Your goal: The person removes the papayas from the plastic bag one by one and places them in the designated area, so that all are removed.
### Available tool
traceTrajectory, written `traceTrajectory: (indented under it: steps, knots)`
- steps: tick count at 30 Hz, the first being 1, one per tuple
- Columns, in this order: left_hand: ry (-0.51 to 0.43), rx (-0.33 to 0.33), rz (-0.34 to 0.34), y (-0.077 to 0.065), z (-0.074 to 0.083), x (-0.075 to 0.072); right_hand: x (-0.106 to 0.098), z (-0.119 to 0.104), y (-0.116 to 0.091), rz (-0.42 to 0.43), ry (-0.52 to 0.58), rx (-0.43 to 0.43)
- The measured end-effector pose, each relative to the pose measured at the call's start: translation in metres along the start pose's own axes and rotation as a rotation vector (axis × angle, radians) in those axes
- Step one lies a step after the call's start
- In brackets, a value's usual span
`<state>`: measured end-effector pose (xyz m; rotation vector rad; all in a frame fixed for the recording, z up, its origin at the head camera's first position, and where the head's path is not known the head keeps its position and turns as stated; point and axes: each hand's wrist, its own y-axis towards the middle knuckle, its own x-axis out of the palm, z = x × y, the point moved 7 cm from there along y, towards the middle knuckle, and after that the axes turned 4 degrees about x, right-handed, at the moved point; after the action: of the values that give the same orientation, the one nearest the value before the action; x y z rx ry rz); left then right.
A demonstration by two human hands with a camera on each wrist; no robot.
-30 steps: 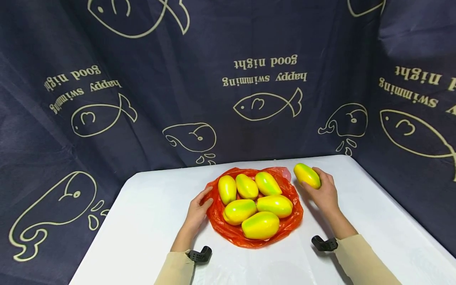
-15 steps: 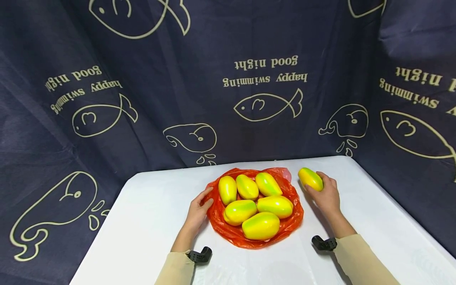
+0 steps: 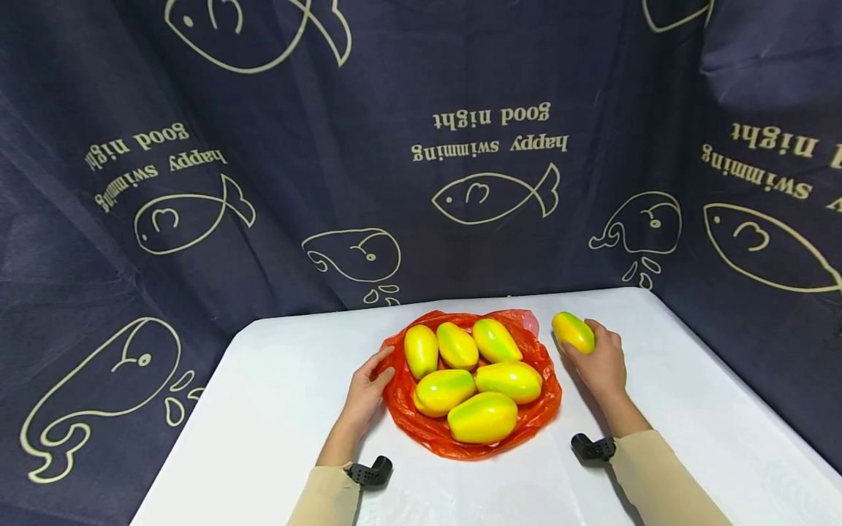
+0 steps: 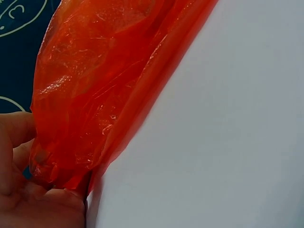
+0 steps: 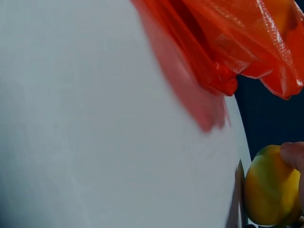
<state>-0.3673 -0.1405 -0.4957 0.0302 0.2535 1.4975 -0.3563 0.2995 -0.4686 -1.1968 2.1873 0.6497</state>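
While six yellow-green fruits (image 3: pixel 482 418) lie bunched in the wide-mouthed red bag (image 3: pixel 544 415) on the white bench (image 3: pixel 283 409), a seventh fruit (image 3: pixel 571 331) is outside it, beyond its far right side. The right hand (image 3: pixel 601 365) grips that one, the thumb on one side and the fingers on the other; whether it rests on the bench or is just clear of it, I cannot tell. The left hand (image 3: pixel 364 394) holds the bag's left edge, plastic between fingers and thumb, though how firmly is unclear. As I judge it, the sorting is part done: six inside, one out and not yet released. Nothing shows whether it is going in or coming out.
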Motion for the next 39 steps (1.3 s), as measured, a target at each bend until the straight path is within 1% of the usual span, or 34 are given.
traceTrajectory:
  steps: [6, 13, 18, 24, 34, 39]
  knots:
    - [-0.018, -0.011, 0.003, 0.000, 0.000, 0.000, 0.001, 0.001, 0.000, 0.003, -0.023, 0.000]
    - [-0.044, 0.000, 0.011, 0.000, 0.000, 0.001, 0.002, 0.002, 0.002, 0.000, -0.066, -0.029]
    - [-0.034, 0.001, 0.007, 0.000, -0.001, 0.000, 0.004, 0.000, 0.002, -0.018, -0.058, -0.043]
    - [-0.037, -0.007, 0.004, 0.000, -0.003, 0.000, 0.008, -0.003, 0.000, -0.041, -0.076, -0.044]
    - [-0.031, -0.009, -0.002, -0.001, -0.002, 0.001, 0.009, -0.006, -0.001, -0.034, -0.093, -0.061]
    - [-0.035, -0.008, -0.003, -0.001, -0.001, 0.001, 0.013, -0.007, 0.000, -0.053, -0.116, -0.085]
